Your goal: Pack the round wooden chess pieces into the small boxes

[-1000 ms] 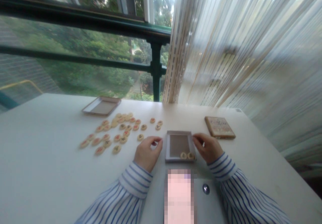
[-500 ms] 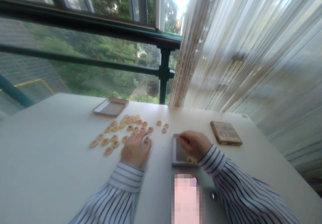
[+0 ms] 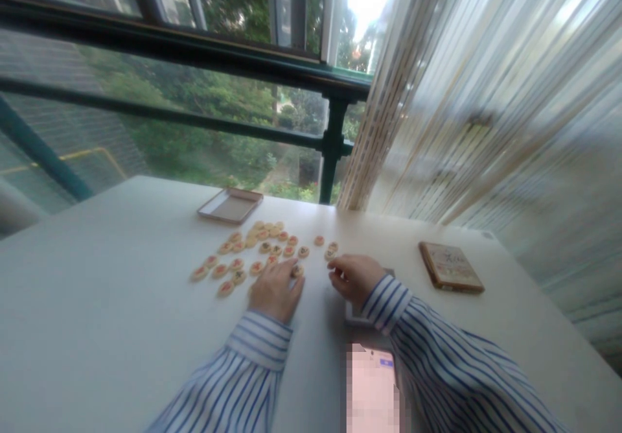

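My left hand (image 3: 276,292) rests low over the table with its fingers extended among round Chinese chess pieces. One dark-marked chess piece (image 3: 297,270) lies between its thumb and forefinger; I cannot see it gripped. My right hand (image 3: 357,279) hovers at the left edge of a shallow grey box (image 3: 350,313), fingers curved and slightly apart. Just beyond its fingertips sits another chess piece (image 3: 330,255), with one more piece (image 3: 333,246) right behind it. My right hand and sleeve hide most of the box and its inside.
Several red-marked and dark-marked pieces (image 3: 236,264) are scattered left of my hands. A shallow tray (image 3: 230,206) stands at the back edge. A flat brown box (image 3: 451,266) lies at right. In front is a phone (image 3: 373,387). A string curtain (image 3: 466,96) hangs beside the window.
My right hand has moved left and forward from over the grey box, its fingers loosening near the pieces. My left hand stays at about the same place; the view has shifted slightly.
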`<action>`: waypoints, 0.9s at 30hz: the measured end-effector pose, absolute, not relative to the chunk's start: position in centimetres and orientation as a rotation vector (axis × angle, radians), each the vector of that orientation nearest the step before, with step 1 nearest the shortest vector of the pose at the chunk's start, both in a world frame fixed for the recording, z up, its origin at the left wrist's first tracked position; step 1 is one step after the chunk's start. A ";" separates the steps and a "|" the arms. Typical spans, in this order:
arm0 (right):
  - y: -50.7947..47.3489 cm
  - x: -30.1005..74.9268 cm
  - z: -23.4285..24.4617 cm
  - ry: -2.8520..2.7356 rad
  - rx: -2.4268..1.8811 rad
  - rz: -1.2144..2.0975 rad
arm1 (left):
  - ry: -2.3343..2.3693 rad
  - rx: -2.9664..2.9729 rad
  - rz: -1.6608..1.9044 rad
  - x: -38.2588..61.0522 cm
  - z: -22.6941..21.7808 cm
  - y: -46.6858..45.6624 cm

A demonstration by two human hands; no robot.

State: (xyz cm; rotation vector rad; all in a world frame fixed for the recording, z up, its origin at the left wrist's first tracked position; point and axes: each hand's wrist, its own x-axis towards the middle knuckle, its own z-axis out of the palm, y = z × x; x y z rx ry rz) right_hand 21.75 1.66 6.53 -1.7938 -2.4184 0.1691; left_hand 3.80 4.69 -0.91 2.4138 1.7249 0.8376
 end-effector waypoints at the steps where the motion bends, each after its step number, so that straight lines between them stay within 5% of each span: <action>1: 1.7 21.7 6.5 -2.428 -1.800 0.170 | 1.738 2.417 0.823 3.8 -0.9 4.6; 13: 1.7 21.9 5.8 -2.432 -1.783 0.201 | 1.860 2.447 0.774 4.1 -0.7 4.4; 27: 0.9 23.5 6.1 -2.297 -1.778 0.198 | 1.451 2.623 1.206 4.6 -1.3 4.4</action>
